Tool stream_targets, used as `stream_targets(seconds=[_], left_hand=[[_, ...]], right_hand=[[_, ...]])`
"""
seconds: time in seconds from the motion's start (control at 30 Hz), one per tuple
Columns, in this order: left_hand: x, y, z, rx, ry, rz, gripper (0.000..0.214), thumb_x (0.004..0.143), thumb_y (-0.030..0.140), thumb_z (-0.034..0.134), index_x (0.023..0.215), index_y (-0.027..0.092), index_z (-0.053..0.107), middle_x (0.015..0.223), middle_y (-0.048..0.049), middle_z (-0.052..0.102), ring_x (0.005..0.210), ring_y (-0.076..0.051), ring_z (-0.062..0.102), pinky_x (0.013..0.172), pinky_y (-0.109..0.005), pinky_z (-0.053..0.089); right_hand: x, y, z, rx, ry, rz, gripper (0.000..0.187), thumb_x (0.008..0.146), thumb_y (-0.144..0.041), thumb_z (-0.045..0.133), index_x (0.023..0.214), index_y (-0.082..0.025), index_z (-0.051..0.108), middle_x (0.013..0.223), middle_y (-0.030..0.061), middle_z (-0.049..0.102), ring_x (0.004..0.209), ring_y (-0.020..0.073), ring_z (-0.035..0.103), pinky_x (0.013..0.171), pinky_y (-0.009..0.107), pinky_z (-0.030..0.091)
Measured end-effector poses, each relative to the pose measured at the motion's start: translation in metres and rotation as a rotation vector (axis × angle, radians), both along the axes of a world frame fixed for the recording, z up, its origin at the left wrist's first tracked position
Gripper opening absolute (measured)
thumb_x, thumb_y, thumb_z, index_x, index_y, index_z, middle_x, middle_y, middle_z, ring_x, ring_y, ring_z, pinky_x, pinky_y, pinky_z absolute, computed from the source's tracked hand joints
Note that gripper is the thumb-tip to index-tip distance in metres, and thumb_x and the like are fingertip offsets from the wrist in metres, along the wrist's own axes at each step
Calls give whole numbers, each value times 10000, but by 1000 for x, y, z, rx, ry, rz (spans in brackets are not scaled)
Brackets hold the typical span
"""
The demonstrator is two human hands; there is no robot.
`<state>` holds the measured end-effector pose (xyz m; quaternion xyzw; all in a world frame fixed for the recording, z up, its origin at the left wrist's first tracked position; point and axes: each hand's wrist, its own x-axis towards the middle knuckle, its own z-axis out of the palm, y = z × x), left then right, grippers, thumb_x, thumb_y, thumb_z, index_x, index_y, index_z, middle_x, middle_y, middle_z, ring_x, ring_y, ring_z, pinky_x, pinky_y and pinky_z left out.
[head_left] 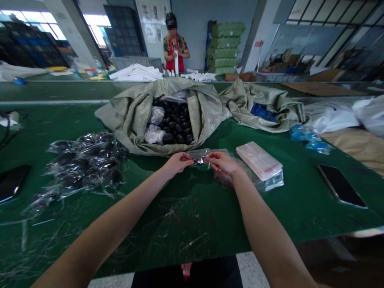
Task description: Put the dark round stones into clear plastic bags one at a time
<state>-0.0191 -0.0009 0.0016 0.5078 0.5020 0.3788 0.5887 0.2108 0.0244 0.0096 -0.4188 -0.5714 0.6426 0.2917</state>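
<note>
Between my two hands a clear plastic bag (198,156) is stretched just above the green table. My left hand (179,163) pinches its left end between thumb and fingers. At the other end, my right hand (222,163) has its fingers closed on the bag too. Beyond them lies a large woven sack (132,124), its mouth folded back around many black egg-shaped pieces (177,122). Right of my right hand is a stack of flat clear bags (259,160). Black pieces wrapped in clear plastic (87,162) form a pile at the left.
One phone (341,186) lies at the right, another phone (13,182) at the left edge. A second sack (270,104) holds blue pieces, with blue wrapped pieces (312,140) beside it. Plastic scraps (174,214) litter the near table. Across the tables stands a person (175,48) holding something white.
</note>
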Motion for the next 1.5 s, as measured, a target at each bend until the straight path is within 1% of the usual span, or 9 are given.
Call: stream_targets(seconds=[0.23, 0.43, 0.57, 0.7, 0.83, 0.97, 1.07, 1.3, 1.5], left_hand=[[-5, -16, 15, -5, -255, 9, 464, 605, 371, 834, 956, 135, 642, 656, 50, 514, 412, 3, 249, 393, -209, 112], [-33, -54, 28, -10, -139, 66, 557, 641, 385, 800, 1114, 128, 656, 759, -4, 615, 413, -3, 280, 394, -214, 125], [-86, -92, 44, 60, 154, 172, 504, 733, 433, 708, 1149, 149, 670, 856, -49, 680, 444, -31, 365, 409, -211, 221], [-155, -134, 59, 391, 680, 452, 431, 781, 398, 652, 1164, 200, 675, 1125, -77, 685, 796, -185, 632, 655, -287, 490], [-206, -163, 47, 471, 1207, 553, 388, 858, 285, 515, 1226, 269, 635, 1344, -50, 578, 1101, -270, 610, 887, -370, 495], [-231, -172, 30, 500, 1268, 475, 438, 822, 257, 532, 1253, 250, 604, 1338, -70, 575, 1131, -274, 601, 937, -379, 485], [-236, -171, 35, 578, 1144, 507, 538, 795, 293, 559, 1323, 199, 535, 1334, -98, 573, 1105, -256, 602, 900, -346, 500], [-214, -154, 65, 455, 1105, 685, 461, 820, 298, 505, 1247, 149, 593, 1190, -95, 658, 717, -164, 625, 740, -289, 501], [-147, -105, 62, 712, 1087, 321, 329, 894, 352, 472, 1086, 166, 664, 1112, -79, 692, 875, -190, 661, 824, -299, 520]], right_hand=[[-11, -7, 7, 43, 129, -28, 361, 658, -390, 777, 875, -162, 599, 603, -77, 577, 338, 7, 355, 331, 165, 197], [-36, -24, 12, 3, 69, 65, 364, 696, -384, 762, 957, -170, 624, 769, 6, 678, 369, 32, 452, 311, 167, 256], [-50, -36, 19, -62, -2, 107, 400, 785, -368, 692, 1130, -187, 602, 1101, 132, 702, 468, 68, 542, 347, 185, 376], [-51, -34, 17, -38, 8, 29, 337, 808, -373, 675, 1086, -193, 611, 1201, 145, 668, 545, 85, 584, 373, 182, 404], [-49, -30, 12, -11, 15, -33, 343, 785, -398, 706, 1050, -198, 625, 1126, 117, 693, 591, 96, 604, 385, 172, 393], [-50, -30, 11, -2, 14, -33, 358, 765, -406, 729, 1032, -189, 631, 1086, 110, 695, 607, 94, 606, 399, 164, 391], [-50, -31, 10, -4, 16, -36, 363, 760, -410, 732, 1030, -189, 631, 1069, 107, 695, 611, 98, 608, 403, 169, 394], [-45, -28, 13, 7, 55, -114, 394, 716, -438, 751, 986, -176, 632, 961, 81, 687, 602, 99, 594, 408, 173, 372], [-41, -18, 7, 220, -50, -275, 397, 752, -566, 638, 781, -171, 613, 577, -38, 519, 451, 85, 432, 395, 206, 287]])
